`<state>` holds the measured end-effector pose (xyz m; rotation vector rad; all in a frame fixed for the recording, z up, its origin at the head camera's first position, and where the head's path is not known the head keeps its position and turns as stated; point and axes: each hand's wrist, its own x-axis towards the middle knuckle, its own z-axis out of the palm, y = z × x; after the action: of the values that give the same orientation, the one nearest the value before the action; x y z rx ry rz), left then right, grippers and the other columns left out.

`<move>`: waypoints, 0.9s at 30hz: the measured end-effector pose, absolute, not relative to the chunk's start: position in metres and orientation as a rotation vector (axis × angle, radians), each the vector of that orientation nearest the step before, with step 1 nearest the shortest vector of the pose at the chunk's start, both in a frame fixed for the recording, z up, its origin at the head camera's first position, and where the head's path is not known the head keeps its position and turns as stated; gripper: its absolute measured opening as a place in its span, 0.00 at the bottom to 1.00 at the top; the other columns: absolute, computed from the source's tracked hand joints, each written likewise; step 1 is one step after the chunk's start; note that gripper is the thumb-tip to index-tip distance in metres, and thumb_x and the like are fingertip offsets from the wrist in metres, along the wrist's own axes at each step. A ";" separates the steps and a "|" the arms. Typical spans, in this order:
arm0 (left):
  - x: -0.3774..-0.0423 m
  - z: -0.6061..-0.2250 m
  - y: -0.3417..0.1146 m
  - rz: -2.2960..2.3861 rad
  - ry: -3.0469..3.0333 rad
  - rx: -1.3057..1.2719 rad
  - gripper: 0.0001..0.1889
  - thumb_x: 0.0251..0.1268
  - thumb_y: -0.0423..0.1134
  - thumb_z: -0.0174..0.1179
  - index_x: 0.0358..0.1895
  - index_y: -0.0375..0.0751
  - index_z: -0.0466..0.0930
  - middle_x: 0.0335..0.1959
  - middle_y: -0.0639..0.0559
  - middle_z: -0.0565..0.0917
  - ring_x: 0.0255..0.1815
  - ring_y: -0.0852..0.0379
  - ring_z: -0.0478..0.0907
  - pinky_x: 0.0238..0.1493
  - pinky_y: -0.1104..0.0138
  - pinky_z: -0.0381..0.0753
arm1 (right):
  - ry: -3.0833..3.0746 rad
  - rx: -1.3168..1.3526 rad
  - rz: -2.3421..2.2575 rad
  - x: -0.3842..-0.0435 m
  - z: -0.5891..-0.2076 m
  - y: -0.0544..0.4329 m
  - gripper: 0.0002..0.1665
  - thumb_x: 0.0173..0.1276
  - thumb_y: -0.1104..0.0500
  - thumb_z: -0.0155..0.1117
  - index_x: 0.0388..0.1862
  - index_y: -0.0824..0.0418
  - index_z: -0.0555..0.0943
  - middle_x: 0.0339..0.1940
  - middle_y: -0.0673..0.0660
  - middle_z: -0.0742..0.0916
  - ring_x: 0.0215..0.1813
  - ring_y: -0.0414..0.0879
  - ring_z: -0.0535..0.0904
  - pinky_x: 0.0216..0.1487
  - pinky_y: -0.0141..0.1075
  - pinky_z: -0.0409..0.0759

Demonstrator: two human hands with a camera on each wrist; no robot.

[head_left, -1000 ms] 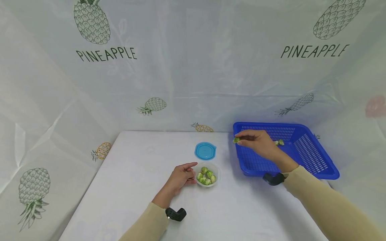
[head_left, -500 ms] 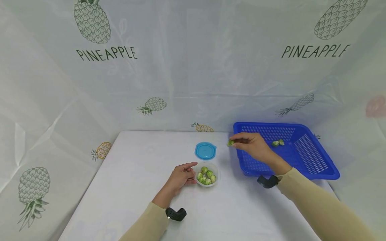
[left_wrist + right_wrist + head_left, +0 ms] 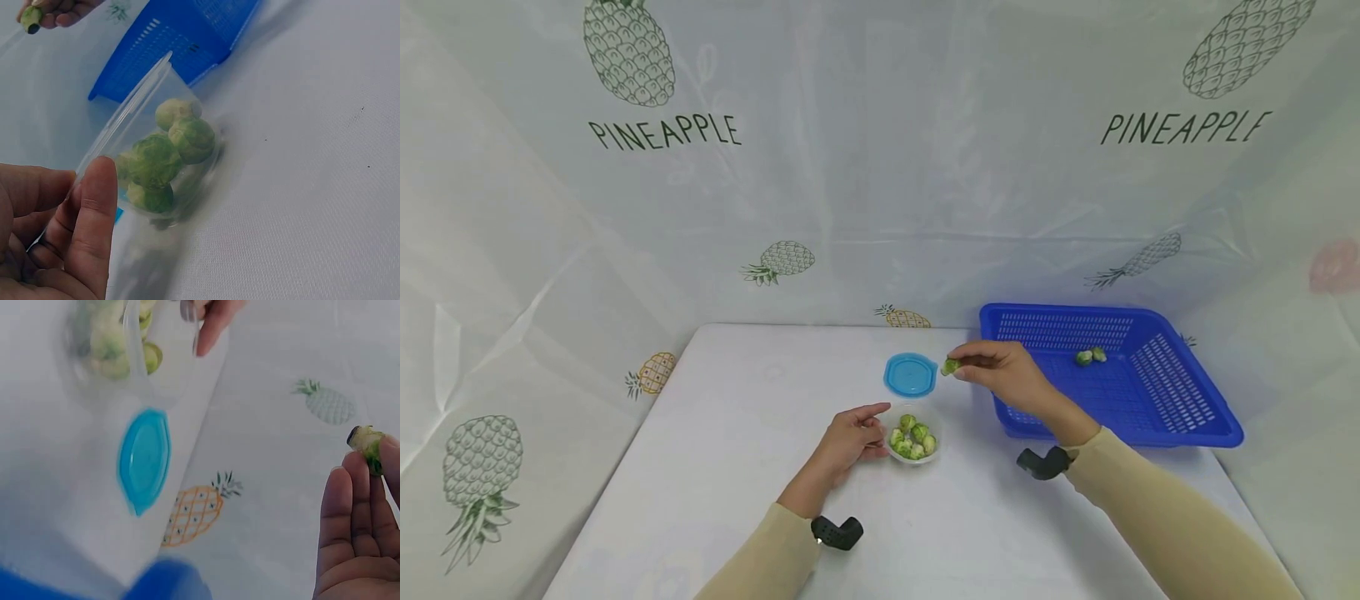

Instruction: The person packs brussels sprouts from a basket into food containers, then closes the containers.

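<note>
Left hand [image 3: 847,439]: grips the left side of the clear tub [image 3: 147,107] at the rim, probably to steady so light a vessel against sliding or tipping.
Clear tub: stands on the white surface [image 3: 760,392], uncovered, near the middle; apparently placed there for easy reach from both sides.
Sprouts in the tub [image 3: 919,432]: lie loose at the bottom, about six in sight, likely bunched by the narrow round shape.
Right hand [image 3: 1009,377]: pinches a single sprout [image 3: 951,367] between thumb and fingertips, palm clear; seemingly a light hold suited to something small and round (with the dark cut stem end exposed in the right wrist view).
Single sprout: held in the air between the tub and the blue basket [image 3: 1120,396], just right of the blue lid [image 3: 911,375] in the head view; exact height impossible to tell.
Blue lid: lies flat just beyond the tub, probably set aside there to leave the mouth free and both forearms unobstructed.
Blue basket: sits at the far right of the surface, likely for a short reach by the right hand.
Sprouts in the basket [image 3: 1084,357]: rest side by side toward the back, two in view, touching or nearly so.
</note>
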<state>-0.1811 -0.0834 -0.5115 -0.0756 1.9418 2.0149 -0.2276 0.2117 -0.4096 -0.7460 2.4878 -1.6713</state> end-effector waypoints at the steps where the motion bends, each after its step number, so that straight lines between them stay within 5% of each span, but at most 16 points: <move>1: -0.181 -0.511 -0.083 2.017 1.939 -0.076 0.27 0.72 0.26 0.57 0.74 0.37 0.75 0.41 0.50 0.75 0.32 0.58 0.80 0.42 0.66 0.92 | 2.480 -0.751 -1.682 -0.227 -0.411 0.209 0.15 0.72 0.65 0.71 0.56 0.64 0.88 0.52 0.62 0.89 0.48 0.38 0.88 0.49 0.31 0.88; 13: -0.181 -0.510 -0.083 2.027 1.918 -0.071 0.28 0.73 0.26 0.57 0.75 0.36 0.74 0.41 0.51 0.75 0.32 0.58 0.82 0.41 0.67 0.91 | 2.330 -0.817 -1.840 -0.217 -0.431 0.183 0.16 0.72 0.68 0.70 0.57 0.72 0.85 0.51 0.68 0.89 0.48 0.38 0.88 0.52 0.32 0.89; 27: -0.182 -0.509 -0.082 2.032 1.906 -0.066 0.28 0.72 0.25 0.57 0.75 0.34 0.74 0.41 0.51 0.74 0.32 0.59 0.82 0.39 0.68 0.91 | 2.295 -0.771 -1.868 -0.209 -0.465 0.161 0.15 0.71 0.67 0.71 0.55 0.69 0.86 0.49 0.67 0.89 0.48 0.39 0.87 0.50 0.30 0.88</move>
<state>-0.1821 -0.0825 -0.5094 -0.0663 1.9058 2.0317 -0.2086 0.1608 -0.4654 -0.7711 2.2953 -1.8678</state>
